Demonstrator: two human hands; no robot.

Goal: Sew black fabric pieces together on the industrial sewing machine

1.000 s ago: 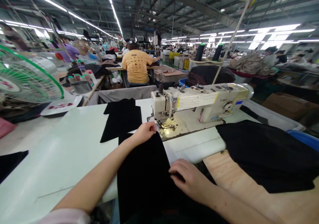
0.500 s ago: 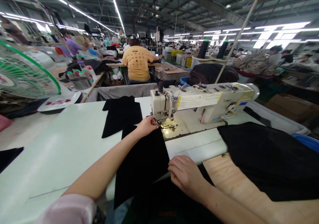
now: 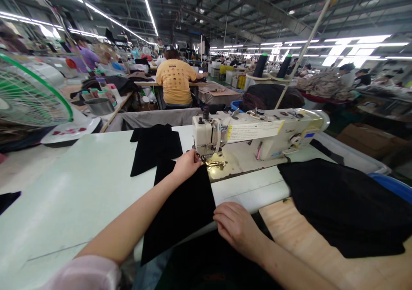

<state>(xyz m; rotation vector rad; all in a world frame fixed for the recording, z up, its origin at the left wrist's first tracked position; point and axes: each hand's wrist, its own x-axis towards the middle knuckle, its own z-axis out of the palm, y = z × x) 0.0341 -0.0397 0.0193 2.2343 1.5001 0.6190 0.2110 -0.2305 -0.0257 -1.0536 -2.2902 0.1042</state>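
"Left hand (image 3: 186,166): fingers pinching the far corner of a black panel (image 3: 183,208), which spreads nearer than the hand, over the worktop's (image 3: 80,182) edge."
"And the right hand (image 3: 236,226)?"
"Curled at the panel's right edge; from where I stand, its grip cannot be told."
"The sewing machine (image 3: 254,129)?"
"Just beyond the left hand, rightward."

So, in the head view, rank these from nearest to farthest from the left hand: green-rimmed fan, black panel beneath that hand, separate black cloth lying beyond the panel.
1. Black panel, directly beneath the left hand.
2. Separate black cloth, just beyond, toward the left.
3. Green-rimmed fan, at the far left.
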